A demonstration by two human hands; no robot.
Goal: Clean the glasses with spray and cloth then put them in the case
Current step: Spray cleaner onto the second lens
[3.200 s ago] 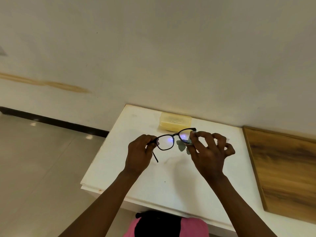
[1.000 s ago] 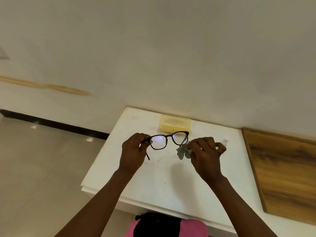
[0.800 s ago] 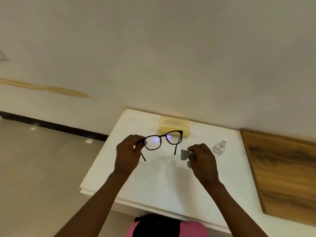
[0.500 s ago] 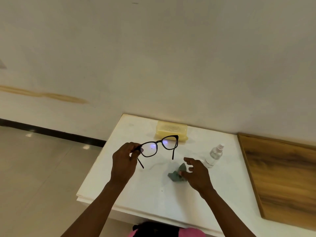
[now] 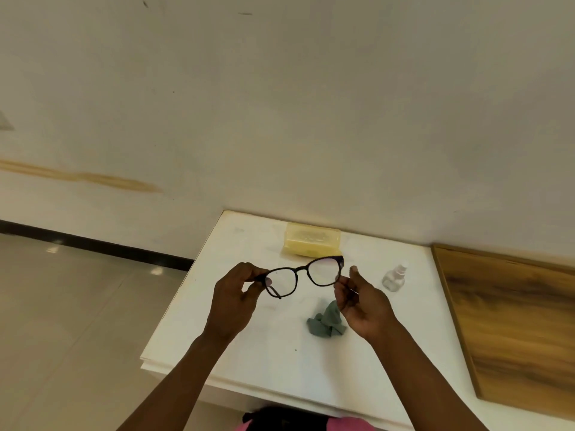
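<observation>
The left hand (image 5: 231, 301) pinches the left corner of the thin black plastic glasses (image 5: 303, 276), thumb and fingers curled on the frame by the hinge. The glasses hang in the air above the flat white table (image 5: 270, 365), just in front of the pale yellow plastic case (image 5: 312, 243), which stands shut at the back of the table by the wall.

These glasses look light and stiff, but the thin arms could bend and the clear lenses would smudge or scratch. So the best places to hold are the frame corners, not the glass.

The crumpled grey-green soft cloth (image 5: 326, 321) lies on the table below the glasses, well in front of the case. It is limp and will not slip.

The right hand (image 5: 362, 304) pinches the right end of the frame, though the exact touch is hard to see. The small clear spray bottle (image 5: 394, 277) stands to the right of the case, untouched.
</observation>
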